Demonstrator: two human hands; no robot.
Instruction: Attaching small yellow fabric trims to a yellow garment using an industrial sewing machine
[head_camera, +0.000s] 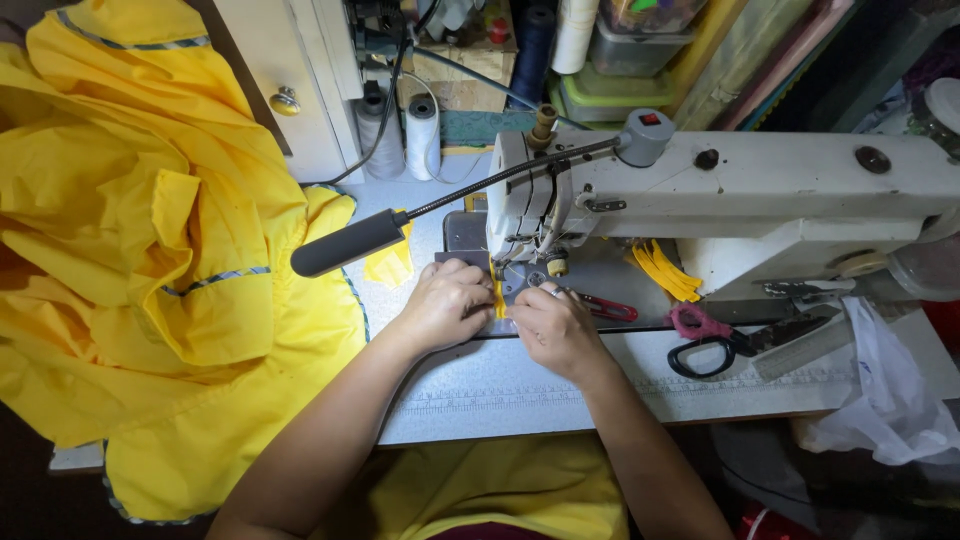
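Both hands sit together at the needle area of the white sewing machine (740, 190), near the middle of the bench (500, 390). Between them runs a narrow yellow strip (497, 298): thin, bright yellow, standing roughly front-to-back under the machine head, w/ only a short length showing between the knuckles.

Left hand (445, 305): fingers curled down, grip closed on the left edge of the yellow strip, palm resting on the bench. Right hand (552, 325): fingers bent and pressed together on the strip's right side, pinching it (fingertips mostly hidden behind the knuckles, so exact contact pts can't be made out).

A black lamp head on a gooseneck arm (347, 243) hangs just far-left of the left hand. Left of the bench lies a big heap of yellow garment fabric (150, 270), same bright yellow, w/ grey-blue piping along some edges; it spills over the bench's left end. More yellow fabric covers the person's lap, near edge of view.

Right of the hands: red-handled snips (608, 308) just beside the right hand, a bundle of yellow strips (665, 270) at the machine base, then pink-and-black scissors (720, 340) further right. Two thread cones (405, 135) stand at the far side of the bench.
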